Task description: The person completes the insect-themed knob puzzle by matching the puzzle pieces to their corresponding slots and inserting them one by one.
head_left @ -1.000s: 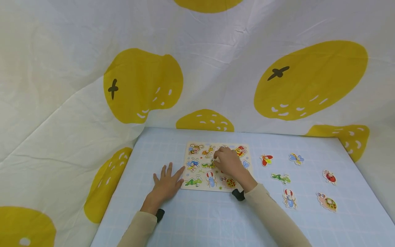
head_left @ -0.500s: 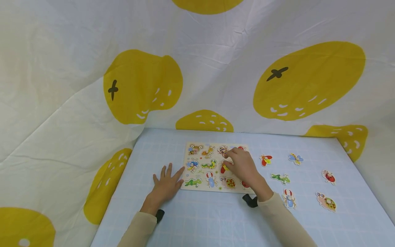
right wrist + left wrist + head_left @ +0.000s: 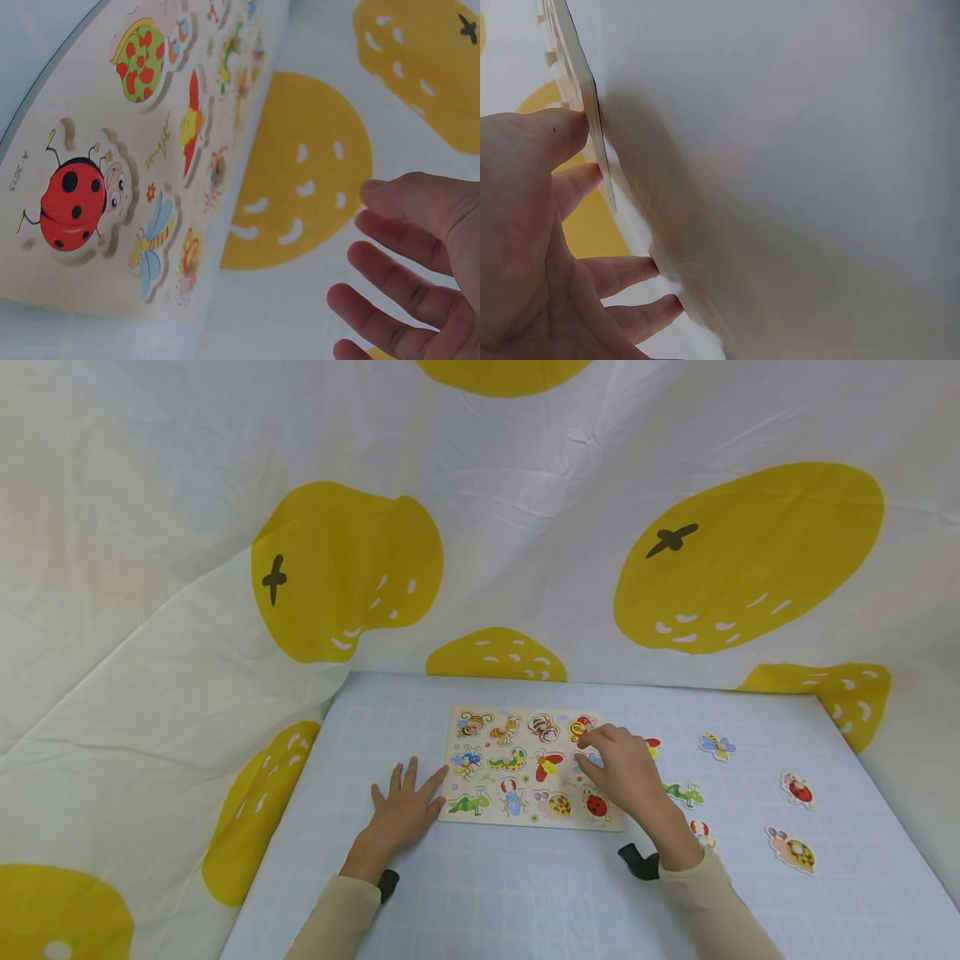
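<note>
A wooden insect puzzle board (image 3: 495,820) lies on the table in the head view. My left hand (image 3: 405,814) rests spread beside its left edge; in the left wrist view the thumb and a finger touch the board's side (image 3: 592,112). My right hand (image 3: 626,772) hovers over the board's right edge, fingers loosely bent, holding nothing. In the right wrist view, a ladybug picture (image 3: 73,202) and a blue-winged bee picture (image 3: 154,247) lie in shadowed recesses. Small wooden pegs (image 3: 551,58) stand up from the board in the left wrist view.
Loose pieces lie right of the board: a blue-winged bee (image 3: 717,746), a ladybug (image 3: 798,791), a snail (image 3: 792,850) and a grasshopper (image 3: 684,794). The right arm partly hides a stag beetle piece (image 3: 702,832) and a red-winged insect piece (image 3: 652,745). A patterned curtain (image 3: 525,568) hangs behind.
My right hand has moved rightward from the board's upper middle to its right edge, uncovering the spider and red-winged insect spots. My left hand has stayed put.
</note>
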Demonstrator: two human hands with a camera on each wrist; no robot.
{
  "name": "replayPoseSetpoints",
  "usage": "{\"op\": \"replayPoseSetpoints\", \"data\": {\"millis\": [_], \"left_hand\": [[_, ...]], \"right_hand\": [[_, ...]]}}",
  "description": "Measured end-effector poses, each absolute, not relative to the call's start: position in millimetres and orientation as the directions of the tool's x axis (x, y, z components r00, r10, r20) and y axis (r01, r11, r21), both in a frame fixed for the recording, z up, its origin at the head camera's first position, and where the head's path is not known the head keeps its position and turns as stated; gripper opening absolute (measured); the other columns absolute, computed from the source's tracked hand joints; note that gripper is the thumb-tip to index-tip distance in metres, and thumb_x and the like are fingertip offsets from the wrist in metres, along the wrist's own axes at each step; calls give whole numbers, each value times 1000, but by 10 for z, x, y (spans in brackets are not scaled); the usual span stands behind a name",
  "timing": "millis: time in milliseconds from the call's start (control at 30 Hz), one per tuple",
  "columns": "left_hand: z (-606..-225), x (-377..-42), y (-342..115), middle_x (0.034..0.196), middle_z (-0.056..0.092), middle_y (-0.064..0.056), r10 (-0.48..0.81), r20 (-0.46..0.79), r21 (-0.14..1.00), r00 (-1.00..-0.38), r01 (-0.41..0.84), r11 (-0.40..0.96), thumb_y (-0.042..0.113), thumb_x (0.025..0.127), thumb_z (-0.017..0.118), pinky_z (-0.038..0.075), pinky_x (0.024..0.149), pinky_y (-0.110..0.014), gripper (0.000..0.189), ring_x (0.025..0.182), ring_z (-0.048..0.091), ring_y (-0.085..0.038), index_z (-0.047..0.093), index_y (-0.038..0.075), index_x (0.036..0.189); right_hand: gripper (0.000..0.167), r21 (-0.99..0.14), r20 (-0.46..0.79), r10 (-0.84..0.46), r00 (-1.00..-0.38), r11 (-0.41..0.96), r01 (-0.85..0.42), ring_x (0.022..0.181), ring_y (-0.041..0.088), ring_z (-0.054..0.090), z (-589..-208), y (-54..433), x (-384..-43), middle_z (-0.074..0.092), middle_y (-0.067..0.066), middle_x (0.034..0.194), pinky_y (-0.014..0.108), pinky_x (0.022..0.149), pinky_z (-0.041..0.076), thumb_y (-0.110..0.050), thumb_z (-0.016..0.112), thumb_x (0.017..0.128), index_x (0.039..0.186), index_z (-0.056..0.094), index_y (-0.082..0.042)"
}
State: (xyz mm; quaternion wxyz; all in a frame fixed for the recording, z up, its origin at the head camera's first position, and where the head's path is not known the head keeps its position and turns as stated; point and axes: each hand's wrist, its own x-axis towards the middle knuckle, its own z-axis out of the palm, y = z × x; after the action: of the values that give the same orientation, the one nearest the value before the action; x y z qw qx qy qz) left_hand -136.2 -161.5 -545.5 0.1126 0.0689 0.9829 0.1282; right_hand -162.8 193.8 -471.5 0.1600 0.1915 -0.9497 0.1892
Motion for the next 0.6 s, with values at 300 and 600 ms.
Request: {"op": "replayPoseSetpoints", "data": {"millis": [300, 600], "left_hand": [[-5487, -1369, -1629, 163, 14, -23, 165, -203, 269, -965, 107, 957, 45, 104, 49, 6, 103, -81, 56, 147, 6, -50, 35, 33, 157], [-5470, -1370, -1624, 163, 14, -23, 167, -201, 279, -965, 107, 954, 45, 104, 50, 7, 103, -81, 56, 147, 6, -50, 36, 33, 157]], "right_hand": [[17, -308, 351, -236, -906, 885, -349, 90, 34, 64, -4701, 2170, -1597, 69, 13, 101, 50, 74, 51, -16, 82, 84, 95, 75, -6], [17, -340, 342, -156, -927, 899, -277, 94, 39, 63, -4756, 2391, -1647, 69, 19, 105, 56, 78, 50, -14, 80, 85, 97, 74, -3]]}}
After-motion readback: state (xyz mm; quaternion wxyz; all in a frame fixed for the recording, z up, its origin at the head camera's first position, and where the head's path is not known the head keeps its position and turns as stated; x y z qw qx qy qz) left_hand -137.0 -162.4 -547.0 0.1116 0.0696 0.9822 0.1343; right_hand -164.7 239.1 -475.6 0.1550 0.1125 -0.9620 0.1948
